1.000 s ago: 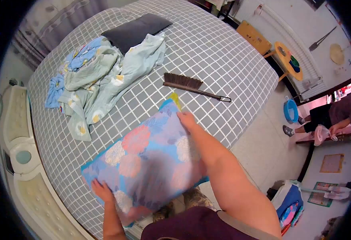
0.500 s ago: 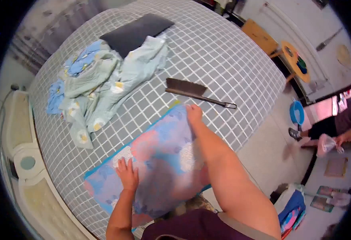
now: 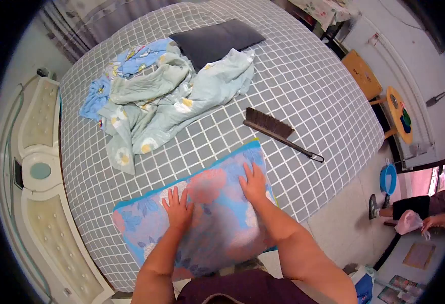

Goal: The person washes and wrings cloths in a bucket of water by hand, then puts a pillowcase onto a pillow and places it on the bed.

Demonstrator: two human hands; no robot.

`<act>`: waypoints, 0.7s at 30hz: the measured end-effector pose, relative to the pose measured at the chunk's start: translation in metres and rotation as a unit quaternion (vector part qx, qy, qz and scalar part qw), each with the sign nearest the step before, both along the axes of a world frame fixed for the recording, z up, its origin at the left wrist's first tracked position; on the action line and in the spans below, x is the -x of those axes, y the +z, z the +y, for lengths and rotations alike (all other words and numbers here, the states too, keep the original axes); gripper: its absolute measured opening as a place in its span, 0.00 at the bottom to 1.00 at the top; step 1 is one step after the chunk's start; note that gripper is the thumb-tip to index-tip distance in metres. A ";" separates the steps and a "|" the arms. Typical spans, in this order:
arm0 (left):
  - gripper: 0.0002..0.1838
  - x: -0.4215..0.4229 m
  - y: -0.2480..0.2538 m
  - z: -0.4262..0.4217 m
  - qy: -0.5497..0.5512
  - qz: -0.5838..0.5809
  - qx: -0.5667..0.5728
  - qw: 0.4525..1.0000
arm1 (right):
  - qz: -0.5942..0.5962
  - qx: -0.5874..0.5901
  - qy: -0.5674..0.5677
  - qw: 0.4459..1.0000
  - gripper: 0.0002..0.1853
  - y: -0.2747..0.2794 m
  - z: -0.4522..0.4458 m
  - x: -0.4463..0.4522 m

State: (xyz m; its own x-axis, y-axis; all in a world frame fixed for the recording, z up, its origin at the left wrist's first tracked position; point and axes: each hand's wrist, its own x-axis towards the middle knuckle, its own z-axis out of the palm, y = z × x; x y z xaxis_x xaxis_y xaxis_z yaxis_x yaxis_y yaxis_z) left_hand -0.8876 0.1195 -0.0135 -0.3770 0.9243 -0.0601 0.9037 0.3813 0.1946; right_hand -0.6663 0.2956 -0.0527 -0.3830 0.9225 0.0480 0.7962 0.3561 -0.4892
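A floral pillow [image 3: 217, 223] in pink, lilac and blue, edged in bright blue, lies at the near side of the bed in front of me. My left hand [image 3: 180, 209] rests on it with fingers spread, left of its middle. Flat on its right part, near the far corner, lies my right hand [image 3: 254, 183], fingers also apart. Neither hand grips anything. Beyond the right hand, a bed brush [image 3: 278, 131] with dark bristles and a looped handle end lies on the checked bedsheet [image 3: 192, 149].
A crumpled pale green quilt [image 3: 167, 121] and a dark grey pillow [image 3: 217, 40] lie farther back. The cream headboard [image 3: 42, 202] borders the left. On the right are a blue basin [image 3: 387, 178], a wooden chair [image 3: 363, 73] and another person holding a pink plastic bag [image 3: 409, 222].
My right hand has moved from the pillow's far right corner inward and now lies flat on top. My left hand stays on the pillow, fingers spread wider. The view has shifted.
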 end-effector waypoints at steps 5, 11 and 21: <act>0.27 0.006 -0.012 0.003 0.018 -0.002 0.007 1.000 | 0.002 0.005 0.008 1.000 0.30 -0.003 0.003 0.001; 0.24 0.007 -0.019 0.005 0.028 0.001 -0.015 1.000 | -0.021 -0.010 -0.014 1.000 0.27 0.008 0.013 0.012; 0.26 0.051 -0.018 0.064 -0.028 -0.179 -0.152 0.972 | -0.074 0.004 0.036 0.997 0.26 -0.035 0.059 0.081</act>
